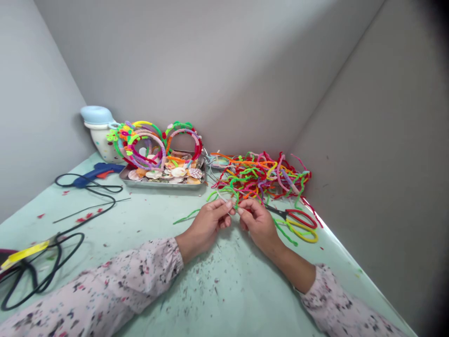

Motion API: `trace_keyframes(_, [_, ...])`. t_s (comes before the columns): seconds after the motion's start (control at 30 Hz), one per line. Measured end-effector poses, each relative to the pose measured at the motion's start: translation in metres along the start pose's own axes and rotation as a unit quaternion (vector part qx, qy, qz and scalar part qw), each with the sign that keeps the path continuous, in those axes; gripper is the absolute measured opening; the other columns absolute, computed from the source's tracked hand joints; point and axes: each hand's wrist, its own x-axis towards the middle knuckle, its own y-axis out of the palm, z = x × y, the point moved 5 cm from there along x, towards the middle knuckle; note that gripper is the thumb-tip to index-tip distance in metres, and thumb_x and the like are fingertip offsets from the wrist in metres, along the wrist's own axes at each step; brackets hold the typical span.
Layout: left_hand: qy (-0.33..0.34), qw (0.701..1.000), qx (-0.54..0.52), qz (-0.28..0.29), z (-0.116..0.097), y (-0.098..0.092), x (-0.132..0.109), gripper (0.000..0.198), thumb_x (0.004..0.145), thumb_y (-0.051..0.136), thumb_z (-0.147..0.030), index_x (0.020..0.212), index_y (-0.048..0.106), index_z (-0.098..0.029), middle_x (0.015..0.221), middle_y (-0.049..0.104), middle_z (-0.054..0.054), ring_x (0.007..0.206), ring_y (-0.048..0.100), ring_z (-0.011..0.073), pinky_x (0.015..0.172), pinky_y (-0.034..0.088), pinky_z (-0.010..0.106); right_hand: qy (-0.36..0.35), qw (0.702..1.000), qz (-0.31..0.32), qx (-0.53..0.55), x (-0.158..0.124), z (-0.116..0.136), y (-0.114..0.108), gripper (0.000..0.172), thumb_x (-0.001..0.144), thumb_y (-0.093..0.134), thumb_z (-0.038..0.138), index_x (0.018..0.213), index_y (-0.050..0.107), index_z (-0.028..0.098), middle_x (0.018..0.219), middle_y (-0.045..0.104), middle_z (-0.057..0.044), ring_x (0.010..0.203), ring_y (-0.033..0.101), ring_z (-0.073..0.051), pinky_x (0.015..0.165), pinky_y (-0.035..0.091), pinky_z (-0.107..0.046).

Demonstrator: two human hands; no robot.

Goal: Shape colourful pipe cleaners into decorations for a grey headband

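Observation:
In the middle of the table my left hand is closed in a pinch on a thin pale hoop, which looks like a bare headband. Close beside it, my right hand pinches a green pipe cleaner where it meets the hoop. The fingertips of both hands nearly touch. Scissors with red and yellow handles lie just right of my right hand, their blades partly hidden. Behind my hands is a tangled heap of coloured pipe cleaners.
A metal tray of seashells stands at the back, with several wrapped headbands on it. Left of it are a white cup with a blue lid and a blue glue gun. A black cord loops along the left.

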Motion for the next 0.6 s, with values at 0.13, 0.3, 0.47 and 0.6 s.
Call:
trace_keyframes(0.13, [0.006, 1.0, -0.016, 0.001, -0.0021, 0.0012, -0.0002, 0.021, 0.08, 0.064, -0.032, 0.077, 0.059, -0.012, 0.07, 0.053, -0.001, 0.052, 0.045, 0.0034, 0.048, 0.034, 0.015, 0.009, 1.0, 0.006, 0.005, -0.0004, 0.0013, 0.001, 0.011, 0.083, 0.056, 0.031, 0.082, 0.053, 0.021, 0.054, 0.048, 0.007, 0.043, 0.041, -0.008, 0.043, 0.035, -0.02])
trace_keyframes(0.3, [0.0, 0.999, -0.035, -0.007, -0.0018, 0.003, -0.0004, 0.019, 0.079, 0.065, -0.03, 0.081, 0.06, -0.012, 0.073, 0.056, 0.0, 0.05, 0.047, 0.0031, 0.046, 0.033, 0.015, 0.004, 1.0, 0.005, 0.007, 0.0006, 0.0009, 0.0006, 0.011, 0.082, 0.057, 0.031, 0.081, 0.053, 0.02, 0.052, 0.047, 0.007, 0.043, 0.042, -0.008, 0.043, 0.035, -0.02])
trace_keyframes(0.47, [-0.004, 0.999, -0.052, -0.003, -0.0022, 0.0038, 0.0, 0.018, 0.078, 0.067, -0.029, 0.079, 0.061, -0.012, 0.072, 0.055, -0.001, 0.051, 0.047, 0.0023, 0.047, 0.035, 0.014, 0.015, 1.0, 0.01, 0.015, 0.0008, -0.0034, 0.0011, 0.012, 0.083, 0.057, 0.032, 0.082, 0.054, 0.021, 0.052, 0.047, 0.007, 0.042, 0.042, -0.008, 0.042, 0.035, -0.02])
trace_keyframes(0.6, [-0.001, 0.998, -0.059, 0.009, -0.003, 0.0053, -0.0008, 0.018, 0.078, 0.067, -0.029, 0.08, 0.061, -0.013, 0.072, 0.054, -0.002, 0.052, 0.047, 0.0022, 0.047, 0.035, 0.014, 0.015, 0.999, 0.017, 0.027, 0.0008, -0.0053, 0.0016, 0.012, 0.083, 0.057, 0.033, 0.082, 0.054, 0.021, 0.052, 0.048, 0.008, 0.042, 0.042, -0.008, 0.042, 0.035, -0.02])
